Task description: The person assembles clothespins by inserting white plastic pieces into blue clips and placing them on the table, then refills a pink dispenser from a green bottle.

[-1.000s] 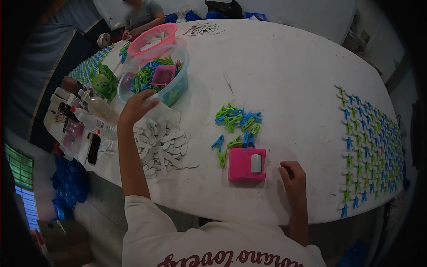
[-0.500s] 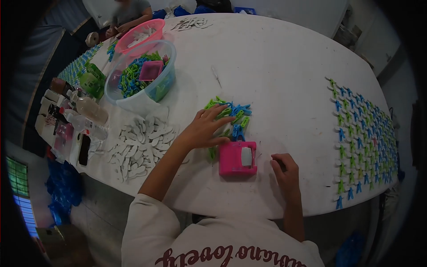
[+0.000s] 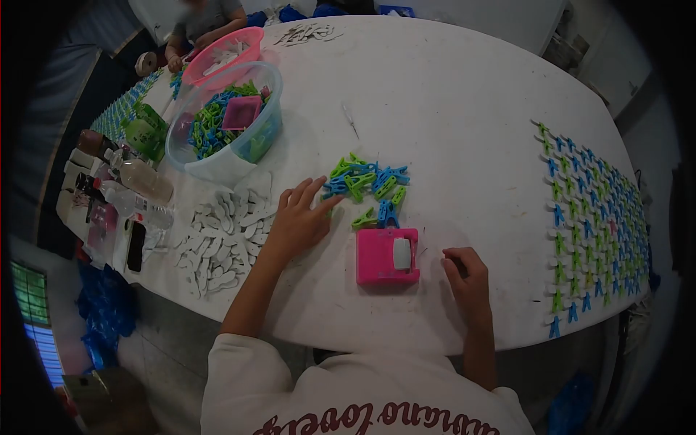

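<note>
Plastic clips (image 3: 359, 180) sit at the edge of your spread left hand (image 3: 297, 226) (whether one is pinned underneath can't be told). Your right hand (image 3: 470, 277) curls narrowly, its contents hidden, beside the pink box (image 3: 375, 267). You seem to be handling the pile; picking would need a clean pinch. Most clips point mixed ways; the blue clip (image 3: 387, 213) beyond the box has its long axis running away from you.

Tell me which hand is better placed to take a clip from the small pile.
Probably the left hand: its fingertips are at the clip pile, while the right hand sits farther off, beyond the pink block.
</note>
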The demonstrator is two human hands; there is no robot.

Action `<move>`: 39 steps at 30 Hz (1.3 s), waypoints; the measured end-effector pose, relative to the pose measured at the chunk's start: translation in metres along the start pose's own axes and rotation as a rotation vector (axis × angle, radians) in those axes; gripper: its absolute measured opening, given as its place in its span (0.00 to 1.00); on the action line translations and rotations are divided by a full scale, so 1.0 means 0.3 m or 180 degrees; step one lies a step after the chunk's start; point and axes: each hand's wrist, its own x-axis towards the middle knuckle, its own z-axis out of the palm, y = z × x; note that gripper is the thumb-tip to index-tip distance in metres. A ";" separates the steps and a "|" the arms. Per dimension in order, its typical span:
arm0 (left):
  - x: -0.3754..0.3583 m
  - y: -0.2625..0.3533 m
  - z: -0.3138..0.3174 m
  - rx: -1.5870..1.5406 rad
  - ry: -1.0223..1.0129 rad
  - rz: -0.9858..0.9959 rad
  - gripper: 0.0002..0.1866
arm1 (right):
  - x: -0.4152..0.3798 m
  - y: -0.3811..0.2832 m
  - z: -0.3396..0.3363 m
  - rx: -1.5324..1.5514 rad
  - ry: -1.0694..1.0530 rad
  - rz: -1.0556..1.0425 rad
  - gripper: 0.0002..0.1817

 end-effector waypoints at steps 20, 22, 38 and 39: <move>0.402 0.063 0.101 -0.0919 -0.0950 0.0425 0.22 | -0.008 0.006 -0.008 0.0169 -0.0020 0.0037 0.10; 0.339 -0.024 0.095 -0.0950 -0.0930 0.0020 0.19 | -0.006 0.000 -0.011 0.0089 -0.0068 0.0016 0.10; 0.271 0.081 0.042 -0.1476 -0.0852 0.0646 0.22 | -0.006 -0.002 -0.009 0.0025 -0.0108 -0.0047 0.09; 0.269 0.063 0.020 -0.1275 -0.1050 0.0667 0.20 | -0.005 -0.003 -0.011 0.0013 -0.0088 -0.0056 0.09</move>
